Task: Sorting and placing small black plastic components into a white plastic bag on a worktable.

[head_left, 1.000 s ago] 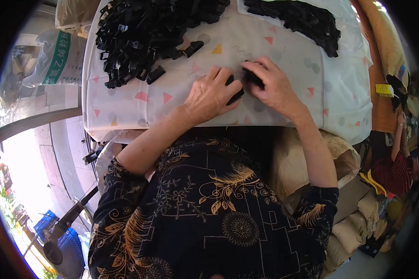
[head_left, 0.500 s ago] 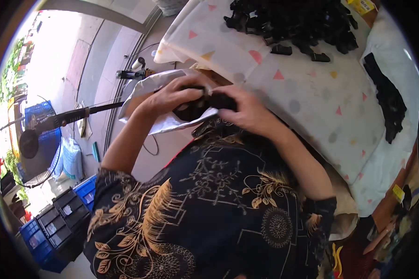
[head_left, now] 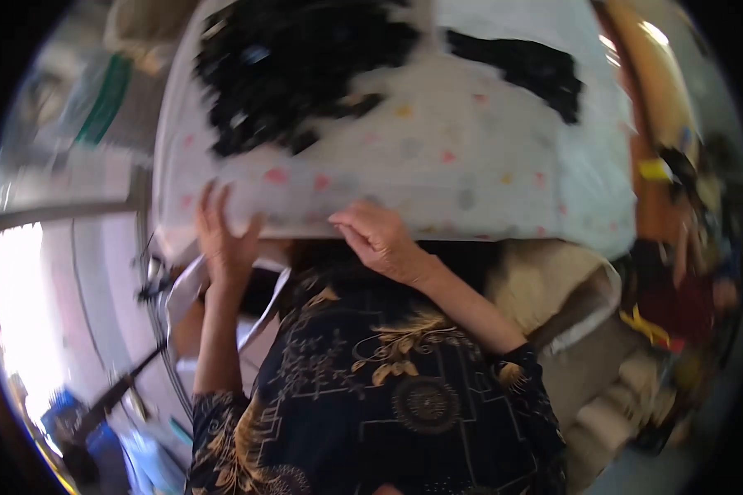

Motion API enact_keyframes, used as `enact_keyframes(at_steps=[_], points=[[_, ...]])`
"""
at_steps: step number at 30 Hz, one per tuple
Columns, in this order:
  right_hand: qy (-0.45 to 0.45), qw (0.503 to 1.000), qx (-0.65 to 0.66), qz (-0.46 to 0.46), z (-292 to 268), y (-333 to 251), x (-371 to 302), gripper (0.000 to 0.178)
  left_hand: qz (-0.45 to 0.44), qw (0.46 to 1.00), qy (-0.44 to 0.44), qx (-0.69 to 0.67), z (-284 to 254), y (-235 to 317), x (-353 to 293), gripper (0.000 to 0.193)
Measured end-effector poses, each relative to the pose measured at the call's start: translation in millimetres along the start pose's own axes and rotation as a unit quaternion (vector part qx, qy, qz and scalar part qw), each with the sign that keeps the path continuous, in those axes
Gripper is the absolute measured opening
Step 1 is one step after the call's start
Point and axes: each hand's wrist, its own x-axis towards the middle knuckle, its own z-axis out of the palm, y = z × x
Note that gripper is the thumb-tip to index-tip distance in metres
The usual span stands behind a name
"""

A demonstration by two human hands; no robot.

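My left hand (head_left: 225, 246) is raised at the near left edge of the cloth-covered table (head_left: 421, 202), fingers spread and holding nothing. Close to the table's near edge, my right hand (head_left: 380, 238) has its fingers curled in, and nothing sticks out of them. Beyond both hands lies a heap of small black pieces (head_left: 297, 74), too blurred to name. A long band of black pieces (head_left: 520, 70) rests to the right of the heap. Under my left forearm, a white bag (head_left: 177, 309) hangs with its mouth spread; its contents are partly hidden.
A pale cloth bag (head_left: 545, 289) gapes to the right of my body. At the far left stands a clear bag with a green band (head_left: 106, 99). A dark pole (head_left: 124, 384) slants at lower left. Something yellow (head_left: 648, 326) lies at right.
My view has swung to the right, toward the table. Both hands have left the white bag and the dark object they held there; they are now apart at the table's near edge.
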Motion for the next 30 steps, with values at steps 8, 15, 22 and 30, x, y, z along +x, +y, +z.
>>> enact_keyframes(at_steps=[8, 15, 22, 30], points=[[0.263, 0.956, -0.125, 0.028, -51.5, 51.9, -27.7, 0.015, -0.058, 0.998, -0.01, 0.032, 51.1, -47.7, 68.6, 0.087], [0.267, 0.952, -0.145, 0.044, -45.0, 39.0, -20.6, 0.014, -0.015, 0.997, 0.02, 0.076, 72.9, -25.4, 81.0, 0.084], [0.254, 0.949, -0.18, 0.048, -44.7, 36.4, -13.5, 0.015, -0.001, 0.99, 0.059, 0.13, 93.4, -37.2, 94.3, 0.087], [0.234, 0.943, -0.235, 0.041, -44.9, 32.9, -15.7, 0.016, 0.025, 0.988, 0.084, 0.128, 96.0, -36.9, 94.7, 0.083]])
